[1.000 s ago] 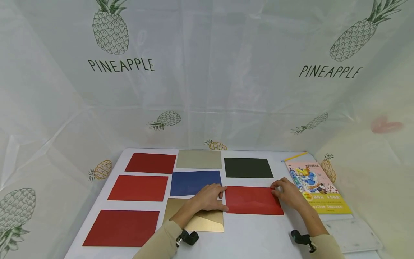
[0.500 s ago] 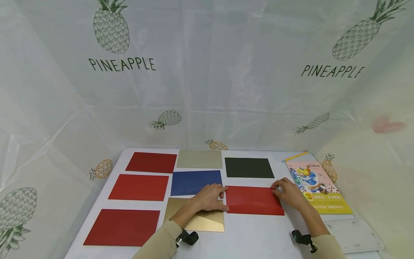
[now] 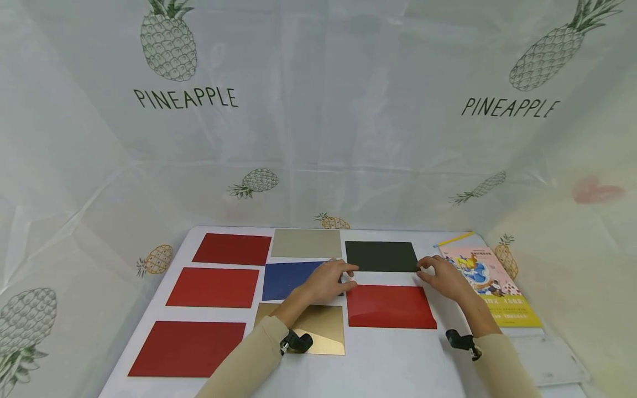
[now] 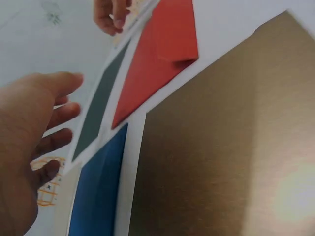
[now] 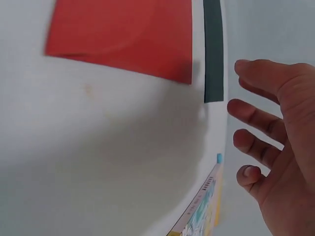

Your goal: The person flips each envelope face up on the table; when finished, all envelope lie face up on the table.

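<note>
A bright red paper sheet (image 3: 390,307) with a folded flap at one end lies at the right of a grid of coloured sheets. Behind it lies a dark green sheet (image 3: 381,256). My left hand (image 3: 324,283) is over the blue sheet (image 3: 286,281), thumb and forefinger apart, fingertips near the green sheet's left front corner. At that sheet's right front corner is my right hand (image 3: 446,281), its thumb and fingers apart. In the wrist views, the left hand (image 4: 34,118) and right hand (image 5: 280,123) have loosely bent fingers with nothing between them.
Three red sheets (image 3: 209,288) form a column on the left of the white table (image 3: 388,365). A beige sheet (image 3: 306,243) and a gold sheet (image 3: 328,337) lie in the middle column. Right of the grid are an illustrated book (image 3: 497,298) and a yellow pencil (image 3: 455,239).
Both hands have left the ends of the bright red sheet and moved away from me, up to the dark green sheet's front corners. The red sheet stays where it was.
</note>
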Demonstrator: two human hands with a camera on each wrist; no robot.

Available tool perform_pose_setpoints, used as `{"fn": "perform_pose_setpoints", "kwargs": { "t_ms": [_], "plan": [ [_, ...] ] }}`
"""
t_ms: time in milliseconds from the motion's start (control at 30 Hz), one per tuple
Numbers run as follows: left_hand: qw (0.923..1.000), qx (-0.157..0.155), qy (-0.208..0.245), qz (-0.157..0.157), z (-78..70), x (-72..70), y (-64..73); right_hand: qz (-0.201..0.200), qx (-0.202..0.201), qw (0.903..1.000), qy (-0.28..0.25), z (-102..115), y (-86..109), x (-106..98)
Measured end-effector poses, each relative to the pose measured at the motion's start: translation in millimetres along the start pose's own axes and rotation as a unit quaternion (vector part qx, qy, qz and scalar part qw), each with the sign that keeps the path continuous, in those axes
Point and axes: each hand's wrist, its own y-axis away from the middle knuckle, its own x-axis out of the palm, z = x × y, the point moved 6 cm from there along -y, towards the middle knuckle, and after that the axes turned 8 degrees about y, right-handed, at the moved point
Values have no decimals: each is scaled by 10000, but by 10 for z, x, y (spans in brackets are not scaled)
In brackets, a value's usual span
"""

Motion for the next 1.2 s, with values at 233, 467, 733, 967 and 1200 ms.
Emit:
{"fn": "perform_pose_setpoints", "kwargs": {
  "t_ms": [233, 467, 733, 967, 1200],
  "plan": [
    [9930, -425, -1015, -433, 169, 19, -234, 127, 21, 9999, -78, -110, -307, 69],
    [9829, -1008, -1490, -393, 268, 115, -352, 508, 327, 9980, -199, -133, -490, 172],
    [9785, -1512, -1253, -637, 329, 123, -371, 541, 310, 9976, -314, -120, -525, 181],
    [9843, -1483, -406, -864, 330, 120, -365, 542, 327, 9976, -289, -146, -507, 186],
    [9729, -1525, 1262, -1193, 344, 97, -348, 514, 360, 9978, -229, -173, -496, 188]
  ]
}}
